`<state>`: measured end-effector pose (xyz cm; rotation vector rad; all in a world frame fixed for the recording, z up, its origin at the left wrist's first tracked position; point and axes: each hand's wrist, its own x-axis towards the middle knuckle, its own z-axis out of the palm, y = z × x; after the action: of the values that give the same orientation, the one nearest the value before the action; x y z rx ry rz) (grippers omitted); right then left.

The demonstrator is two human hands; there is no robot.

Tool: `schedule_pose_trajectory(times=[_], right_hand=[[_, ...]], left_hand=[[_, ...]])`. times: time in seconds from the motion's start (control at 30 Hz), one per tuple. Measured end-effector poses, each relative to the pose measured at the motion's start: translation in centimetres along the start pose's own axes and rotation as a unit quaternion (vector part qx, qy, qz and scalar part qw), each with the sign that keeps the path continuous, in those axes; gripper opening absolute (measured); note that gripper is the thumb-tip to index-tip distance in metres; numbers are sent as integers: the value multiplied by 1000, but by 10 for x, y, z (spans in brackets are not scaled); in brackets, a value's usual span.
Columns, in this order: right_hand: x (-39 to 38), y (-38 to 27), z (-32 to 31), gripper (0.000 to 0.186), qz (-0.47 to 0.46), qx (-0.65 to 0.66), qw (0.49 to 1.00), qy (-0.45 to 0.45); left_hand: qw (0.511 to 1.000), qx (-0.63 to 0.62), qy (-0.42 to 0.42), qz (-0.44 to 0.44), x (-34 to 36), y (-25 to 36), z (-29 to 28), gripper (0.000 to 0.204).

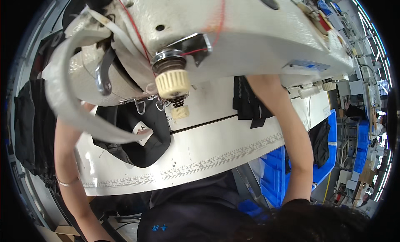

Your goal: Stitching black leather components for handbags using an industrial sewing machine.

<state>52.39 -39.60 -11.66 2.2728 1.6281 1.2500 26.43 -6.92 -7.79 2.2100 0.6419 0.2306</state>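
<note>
A black fabric piece point(146, 156) with a white label point(141, 129) lies on the white machine bed, under the head of a sewing machine point(250, 38). My left forearm point(68, 154), with a bracelet at the wrist, reaches up along the fabric's left side. The machine head and a curved white part point(62, 96) cover the fingers of that hand. On the other side my right hand point(264, 86) goes behind the machine arm, beside folded black strips point(252, 111). Its fingers are hidden, so whether it grips the strips cannot be seen.
Red thread runs past the cream tension knob point(173, 83). A printed ruler point(221, 156) follows the bed's near edge. Blue crates point(273, 175) with black fabric stand at the right. A stack of black pieces point(33, 129) hangs at the left.
</note>
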Motion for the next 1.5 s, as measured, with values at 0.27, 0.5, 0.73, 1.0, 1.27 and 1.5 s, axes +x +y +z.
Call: schedule_pose_trajectory(times=[0.27, 0.5, 0.73, 1.0, 1.27, 1.5], right_hand=[[-14, 25, 47, 25, 64, 61, 996, -17], [-10, 20, 64, 25, 137, 146, 980, 18], [-11, 18, 77, 26, 180, 211, 958, 67], [-4, 13, 80, 28, 187, 216, 953, 99], [-34, 0, -146, 30, 136, 20, 981, -139], [-66, 4, -221, 36, 329, 462, 803, -182]], left_hand=[[977, -51, -139, 152, -74, 79, 59, 10], [916, 46, 2, 399, -9, 125, 190, 34], [963, 67, 36, 259, 82, 128, 262, 30], [950, 111, 57, 287, 88, 129, 270, 31], [916, 85, 118, 374, 105, 118, 265, 35], [921, 63, 4, 385, 56, 156, 252, 28]])
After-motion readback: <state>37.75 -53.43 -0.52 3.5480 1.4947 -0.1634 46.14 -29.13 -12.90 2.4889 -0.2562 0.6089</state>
